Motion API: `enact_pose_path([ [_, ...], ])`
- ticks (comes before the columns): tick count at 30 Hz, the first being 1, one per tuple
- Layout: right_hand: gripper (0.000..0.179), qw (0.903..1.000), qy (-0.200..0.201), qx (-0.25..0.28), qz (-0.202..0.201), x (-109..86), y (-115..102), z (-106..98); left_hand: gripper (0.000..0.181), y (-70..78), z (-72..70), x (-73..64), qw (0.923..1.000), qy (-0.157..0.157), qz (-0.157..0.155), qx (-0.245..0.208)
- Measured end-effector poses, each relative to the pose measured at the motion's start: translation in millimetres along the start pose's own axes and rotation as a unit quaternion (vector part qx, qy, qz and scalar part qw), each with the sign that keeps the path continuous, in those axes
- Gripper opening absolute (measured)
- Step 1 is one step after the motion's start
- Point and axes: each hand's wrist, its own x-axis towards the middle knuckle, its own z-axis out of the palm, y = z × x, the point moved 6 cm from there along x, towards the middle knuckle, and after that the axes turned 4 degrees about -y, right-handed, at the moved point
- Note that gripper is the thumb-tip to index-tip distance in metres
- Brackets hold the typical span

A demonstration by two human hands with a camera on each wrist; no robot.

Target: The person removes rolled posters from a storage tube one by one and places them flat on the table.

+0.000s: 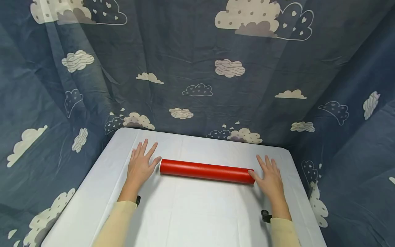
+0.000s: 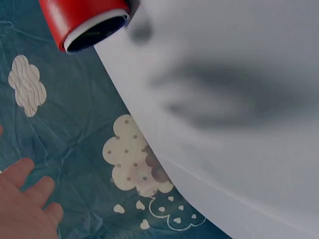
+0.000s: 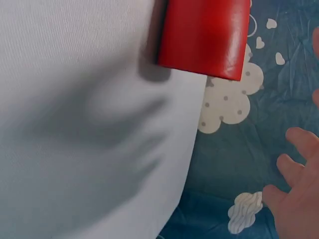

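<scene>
A glossy red tube (image 1: 206, 171) lies crosswise on the white table, its left end slightly farther back than its right. In the left wrist view the end of the tube (image 2: 84, 20) shows a white rim and a dark hollow. My left hand (image 1: 140, 168) is just left of that end with its fingers spread and the thumb near the rim. My right hand (image 1: 270, 176) is at the other end, fingers straight; its thumb overlaps the tube in the head view, and whether it touches I cannot tell. The right wrist view shows the tube's right end (image 3: 204, 40) apart from the visible fingers (image 3: 301, 142).
The white-covered table (image 1: 197, 219) has rounded far corners. A dark blue cloth (image 1: 185, 44) with printed clouds hangs behind it and along both sides. Both hands cast shadows on the tabletop. A black strap device (image 1: 266, 216) sits at the right wrist.
</scene>
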Motion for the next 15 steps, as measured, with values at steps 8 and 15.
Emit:
enact_pose_path([
  [8, 0.093, 0.9997, -0.023, 0.006, 0.006, -0.9, -5, 11, 0.074, 16.7, 11.7, 1.6, 0.9996, -0.011, 0.024, -0.004],
  [15, 0.094, 0.9994, -0.032, 0.008, 0.003, -3.7, -12, 24, 0.074, 28.8, 22.1, 0.7, 0.9988, -0.014, 0.047, -0.005],
])
